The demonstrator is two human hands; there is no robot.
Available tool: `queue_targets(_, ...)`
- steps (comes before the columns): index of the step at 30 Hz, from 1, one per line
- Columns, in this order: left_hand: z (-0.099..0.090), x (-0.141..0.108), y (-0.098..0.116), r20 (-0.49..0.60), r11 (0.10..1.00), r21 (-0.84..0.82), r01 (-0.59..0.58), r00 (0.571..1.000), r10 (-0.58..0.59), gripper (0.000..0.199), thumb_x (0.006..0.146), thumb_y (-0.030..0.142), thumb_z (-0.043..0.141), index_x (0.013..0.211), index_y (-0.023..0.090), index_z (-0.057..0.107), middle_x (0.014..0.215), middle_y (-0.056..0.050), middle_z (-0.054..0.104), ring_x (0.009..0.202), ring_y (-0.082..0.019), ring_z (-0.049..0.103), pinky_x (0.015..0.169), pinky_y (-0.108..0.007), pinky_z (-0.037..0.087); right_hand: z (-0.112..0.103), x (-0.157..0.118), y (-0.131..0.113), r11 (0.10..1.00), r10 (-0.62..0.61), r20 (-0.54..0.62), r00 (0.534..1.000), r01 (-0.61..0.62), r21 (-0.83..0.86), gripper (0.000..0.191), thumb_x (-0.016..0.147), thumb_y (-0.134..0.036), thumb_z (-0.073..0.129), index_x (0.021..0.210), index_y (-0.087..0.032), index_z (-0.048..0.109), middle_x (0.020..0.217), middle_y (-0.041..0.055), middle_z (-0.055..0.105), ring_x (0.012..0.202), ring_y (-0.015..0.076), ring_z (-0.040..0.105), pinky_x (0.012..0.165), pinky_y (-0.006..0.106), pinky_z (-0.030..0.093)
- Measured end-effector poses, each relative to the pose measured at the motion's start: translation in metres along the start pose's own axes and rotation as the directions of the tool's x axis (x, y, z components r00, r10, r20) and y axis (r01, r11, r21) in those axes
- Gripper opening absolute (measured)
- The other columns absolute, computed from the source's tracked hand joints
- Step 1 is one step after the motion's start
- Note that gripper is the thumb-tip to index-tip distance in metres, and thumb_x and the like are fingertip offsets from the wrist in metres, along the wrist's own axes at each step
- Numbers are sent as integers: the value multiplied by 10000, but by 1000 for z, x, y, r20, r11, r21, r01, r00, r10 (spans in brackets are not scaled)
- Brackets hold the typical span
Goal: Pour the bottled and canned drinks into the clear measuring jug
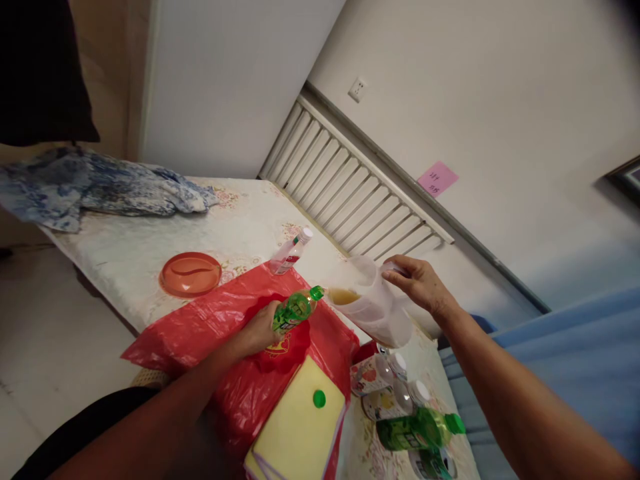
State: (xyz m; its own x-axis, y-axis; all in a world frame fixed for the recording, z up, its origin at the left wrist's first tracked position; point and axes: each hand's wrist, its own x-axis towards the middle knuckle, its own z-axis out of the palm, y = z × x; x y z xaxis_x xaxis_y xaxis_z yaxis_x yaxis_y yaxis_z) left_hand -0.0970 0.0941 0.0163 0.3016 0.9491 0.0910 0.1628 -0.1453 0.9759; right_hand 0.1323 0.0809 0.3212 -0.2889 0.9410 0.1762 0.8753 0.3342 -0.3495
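Note:
My left hand (260, 327) is wrapped around a green plastic bottle (295, 310), held at a slant over a red dish (297, 343) with a gold pattern. In my right hand (415, 280) is the handle of a translucent plastic pitcher (377, 310). The pitcher is tipped towards the bottle, with yellow-brown liquid (343, 296) gathered near its lip. Its lip is at the bottle's neck; whether they touch I cannot tell. A folded yellow cloth (300, 423) lies close to me, with a green bottle cap (319, 399) on it.
Red plastic sheeting (200, 333) covers part of the flowered tablecloth (125, 247). An orange-red lid (191, 274) and a clear bottle (291, 252) lie beyond. Several bottles, including another green bottle (420, 429), stand at right. A radiator (350, 180) runs along the wall; a blue-white cloth (130, 183) lies left.

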Motion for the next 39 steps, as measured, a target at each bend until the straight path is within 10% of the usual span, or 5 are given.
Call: queue_targets(39,0,-1,3,-19,1000,-13,9,1000,-9,520,567,-6,609,1042,192,532,1037,-32,673,965,-213,655,719,-233,483,-8,3,9,999,-45,22,999,45,-24,311,830,-490,637,849,-181,659,700,11,594,622,150,496,584,269,395)
